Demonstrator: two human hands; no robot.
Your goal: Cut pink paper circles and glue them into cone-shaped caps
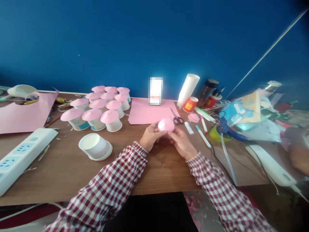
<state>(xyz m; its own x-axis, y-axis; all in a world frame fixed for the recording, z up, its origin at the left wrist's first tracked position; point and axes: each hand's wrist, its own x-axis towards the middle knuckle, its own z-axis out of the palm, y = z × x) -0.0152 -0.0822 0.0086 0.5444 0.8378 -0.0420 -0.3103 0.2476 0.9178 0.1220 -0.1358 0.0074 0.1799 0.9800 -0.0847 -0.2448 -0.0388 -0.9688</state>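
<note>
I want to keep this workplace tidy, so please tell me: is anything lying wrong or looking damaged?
Pink scraps lie scattered below the table's front edge, like dropped waste. At far left, a pink sheet looks incomplete, with a curved piece cut away.

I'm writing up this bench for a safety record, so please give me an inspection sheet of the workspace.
Surface: brown table, bare wood below the hands
Job's things: twelve pink-topped cups; white cup in front, no pink top; pink sheets; scissors right of them
Clutter: plastic bags and mixed items heaped at right
Hands: left hand and right hand together hold a pink piece
Cables: black cable across the right side; power strip at left
Surroundings: blue wall behind; pink scraps beneath the table; blurred shape at the right edge, cannot tell what
Spills: nothing seen
</note>
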